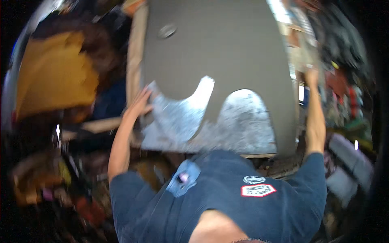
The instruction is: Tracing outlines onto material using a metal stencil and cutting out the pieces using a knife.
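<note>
Grey panel point(219, 52) held by both blurred hands: left point(139, 103), right point(312, 77), grips unclear.

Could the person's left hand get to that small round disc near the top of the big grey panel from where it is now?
Probably yes, with a stretch. The left hand rests on the grey panel's left edge, and the round disc sits higher on the same bare face with nothing between them. The blur leaves the distance uncertain.

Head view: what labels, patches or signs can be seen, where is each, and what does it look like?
Patch: on the dark blue shirt, chest, six-sided, white with red border.
Round emblem: just above it, white.
Blue tag: left of them, pale blue, squarish, with a small pink spot.
</note>
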A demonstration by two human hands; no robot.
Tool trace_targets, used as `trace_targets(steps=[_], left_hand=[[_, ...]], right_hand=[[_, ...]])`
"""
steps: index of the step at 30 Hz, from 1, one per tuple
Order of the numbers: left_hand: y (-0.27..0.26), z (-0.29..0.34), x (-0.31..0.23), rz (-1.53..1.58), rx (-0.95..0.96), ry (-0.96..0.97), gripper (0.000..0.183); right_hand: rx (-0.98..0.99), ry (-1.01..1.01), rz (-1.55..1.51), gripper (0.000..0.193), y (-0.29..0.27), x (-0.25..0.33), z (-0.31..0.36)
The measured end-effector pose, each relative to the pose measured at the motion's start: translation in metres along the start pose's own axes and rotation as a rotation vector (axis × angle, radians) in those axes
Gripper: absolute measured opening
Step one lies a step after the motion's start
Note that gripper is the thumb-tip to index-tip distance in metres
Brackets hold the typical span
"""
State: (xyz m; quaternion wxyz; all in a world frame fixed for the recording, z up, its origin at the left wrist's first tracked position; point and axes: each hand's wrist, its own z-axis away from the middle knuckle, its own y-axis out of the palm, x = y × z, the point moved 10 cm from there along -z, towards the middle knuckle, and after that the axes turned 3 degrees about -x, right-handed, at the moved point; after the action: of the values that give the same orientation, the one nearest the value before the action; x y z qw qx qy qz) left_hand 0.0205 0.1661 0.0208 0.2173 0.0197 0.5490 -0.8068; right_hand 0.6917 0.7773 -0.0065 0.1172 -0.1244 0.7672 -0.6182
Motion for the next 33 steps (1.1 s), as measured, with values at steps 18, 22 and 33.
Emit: trace_targets(steps=[18, 22, 33], left_hand=[[-0.034, -0.063, 0.018, 0.436, 0.276, -0.014, 0.115], [-0.047, -0.057, 0.021, 0.660, 0.250, -0.001, 0.129], [-0.035, -0.065, 0.027, 0.785, 0.403, -0.016, 0.129]], right_hand=[[0.417, -0.505, -1.218, 0.018, -0.172, 0.723, 0.327], [0.242, -0.544, -1.029, 0.023, -0.153, 0.769, 0.313], [0.345, -0.403, -0.823, 0.027, -0.132, 0.798, 0.299]])
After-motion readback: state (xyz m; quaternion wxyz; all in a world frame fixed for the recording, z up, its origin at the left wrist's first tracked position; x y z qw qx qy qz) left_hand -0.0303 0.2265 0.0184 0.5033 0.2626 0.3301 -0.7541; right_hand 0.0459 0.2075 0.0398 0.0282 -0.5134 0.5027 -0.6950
